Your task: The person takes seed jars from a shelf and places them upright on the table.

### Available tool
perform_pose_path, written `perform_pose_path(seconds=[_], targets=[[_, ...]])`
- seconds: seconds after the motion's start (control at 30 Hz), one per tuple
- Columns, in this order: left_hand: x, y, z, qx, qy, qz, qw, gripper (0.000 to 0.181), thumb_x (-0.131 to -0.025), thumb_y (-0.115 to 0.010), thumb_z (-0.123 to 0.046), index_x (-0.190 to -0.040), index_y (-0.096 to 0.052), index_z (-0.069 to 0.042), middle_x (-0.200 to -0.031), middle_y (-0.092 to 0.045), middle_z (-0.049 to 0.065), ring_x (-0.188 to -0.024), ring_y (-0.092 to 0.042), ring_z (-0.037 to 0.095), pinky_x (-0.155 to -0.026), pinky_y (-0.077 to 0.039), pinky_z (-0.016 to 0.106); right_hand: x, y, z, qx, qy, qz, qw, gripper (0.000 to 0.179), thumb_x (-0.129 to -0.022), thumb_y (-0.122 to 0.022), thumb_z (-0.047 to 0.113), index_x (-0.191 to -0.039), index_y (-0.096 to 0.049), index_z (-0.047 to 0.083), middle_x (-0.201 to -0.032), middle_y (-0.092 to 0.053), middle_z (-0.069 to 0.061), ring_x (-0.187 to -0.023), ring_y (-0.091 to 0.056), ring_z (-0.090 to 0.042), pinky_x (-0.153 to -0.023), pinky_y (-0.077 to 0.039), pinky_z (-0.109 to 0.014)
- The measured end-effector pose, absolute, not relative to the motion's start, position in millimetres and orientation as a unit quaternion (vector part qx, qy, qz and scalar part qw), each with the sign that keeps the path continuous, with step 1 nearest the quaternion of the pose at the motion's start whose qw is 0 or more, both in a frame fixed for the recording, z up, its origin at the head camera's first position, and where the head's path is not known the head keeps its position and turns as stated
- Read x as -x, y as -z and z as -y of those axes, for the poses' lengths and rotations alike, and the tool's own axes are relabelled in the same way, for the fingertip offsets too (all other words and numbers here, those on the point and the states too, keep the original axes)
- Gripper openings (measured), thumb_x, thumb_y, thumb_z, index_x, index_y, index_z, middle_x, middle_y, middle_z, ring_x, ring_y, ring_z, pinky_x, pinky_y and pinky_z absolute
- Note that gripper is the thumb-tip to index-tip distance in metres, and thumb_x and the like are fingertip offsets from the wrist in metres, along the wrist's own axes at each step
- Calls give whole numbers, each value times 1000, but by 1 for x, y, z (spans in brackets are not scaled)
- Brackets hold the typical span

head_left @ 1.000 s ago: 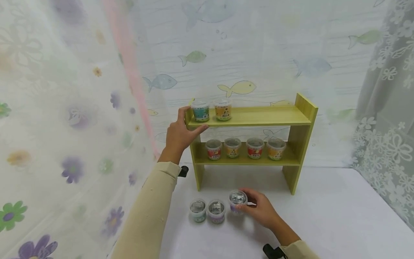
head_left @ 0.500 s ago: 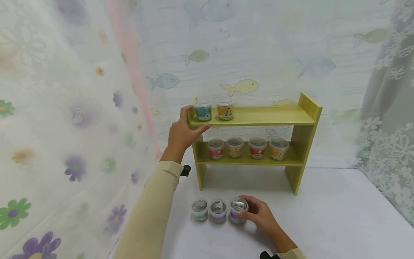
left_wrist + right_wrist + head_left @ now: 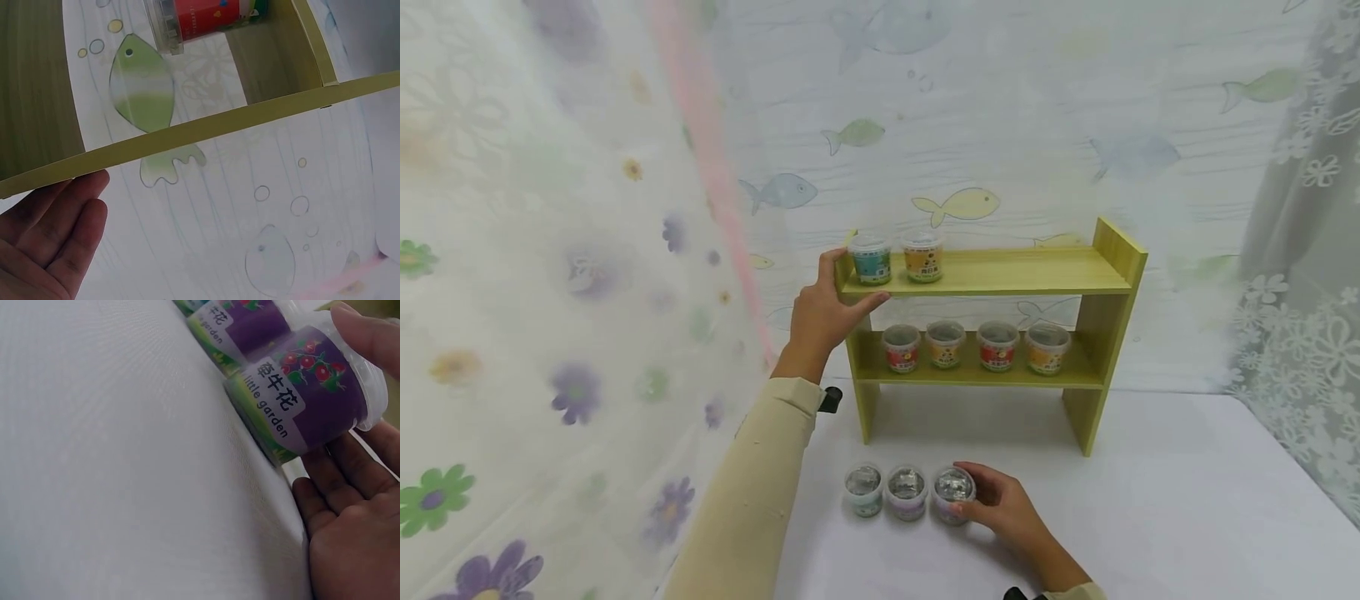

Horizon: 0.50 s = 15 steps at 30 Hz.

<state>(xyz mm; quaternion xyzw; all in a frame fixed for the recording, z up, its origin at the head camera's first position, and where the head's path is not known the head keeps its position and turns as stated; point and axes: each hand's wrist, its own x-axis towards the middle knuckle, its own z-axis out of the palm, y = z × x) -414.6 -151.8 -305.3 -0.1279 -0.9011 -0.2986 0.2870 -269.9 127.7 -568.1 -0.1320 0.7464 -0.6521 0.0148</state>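
Note:
My left hand [image 3: 823, 308] holds the left end of a small yellow-green wooden shelf [image 3: 1022, 268], thumb along the front edge and fingers at the outer side panel. In the left wrist view its fingers [image 3: 75, 212] touch the panel. My right hand [image 3: 1011, 508] grips a clear-lidded plastic cup [image 3: 953, 493] with a purple label reading "little garden", standing on the white table. The right wrist view shows thumb and fingers about that purple cup [image 3: 300, 394]. To its left stand another purple cup [image 3: 907, 493] and a teal cup [image 3: 864, 490], in a row.
On the upper board are a teal cup [image 3: 871, 260] and an orange cup [image 3: 922, 257]. Red cups [image 3: 902, 350] and orange cups [image 3: 945, 346] alternate on the lower board [image 3: 985, 382]. A patterned curtain [image 3: 587, 333] hangs at the left.
My right hand has brought the purple cup down and slightly toward me, into line with the two other cups on the table. The left hand keeps its place on the shelf.

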Motion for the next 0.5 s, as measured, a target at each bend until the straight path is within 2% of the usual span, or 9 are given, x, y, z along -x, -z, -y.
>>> perform_pose_path(seconds=[0.27, 0.5], targets=[[415, 307, 153, 119, 290, 907, 280, 104, -77, -65, -86, -158, -25, -34, -55, -46, 6, -47, -42, 23, -46, -36, 38, 268, 569, -129, 145, 644, -751, 19, 62, -86, -85, 15, -143, -60, 5, -144, -61, -20, -125, -62, -6, -101, -46, -14], [416, 306, 152, 119, 285, 909, 280, 104, -77, -62, -87, -158, -24, -34, -58, -51, 7, -49, -47, 24, -48, -38, 38, 268, 568, -129, 148, 638, -756, 16, 63, -88, -83, 16, -144, -59, 5, -143, -62, -19, -125, -64, -11, -101, -48, -16]])
